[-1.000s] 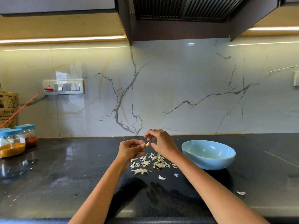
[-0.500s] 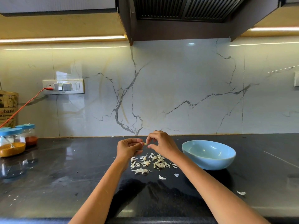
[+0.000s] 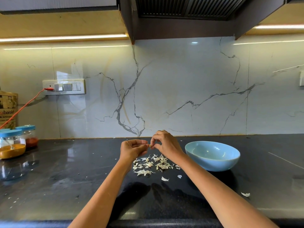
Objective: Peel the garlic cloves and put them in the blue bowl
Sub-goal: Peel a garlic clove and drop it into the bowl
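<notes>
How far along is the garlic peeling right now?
Done: a pile of peels lies on the counter, so several cloves look peeled. In hand: left hand and right hand pinch one clove. Left: dropping it into the blue bowl, whose contents I can't see.

Pale blue bowl (image 3: 212, 155), plain and glossy, on a black countertop (image 3: 65, 178) flecked with faint grey. Left of the bowl, off-white garlic skins (image 3: 151, 164). Behind the bowl, a white marble-look backsplash (image 3: 164, 89) with dark grey veins and faint tan streaks. Far left of the bowl, clear jars (image 3: 12, 143) with blue lids, mustard-yellow and red powders inside; an orange cable (image 3: 23, 106) above.
</notes>
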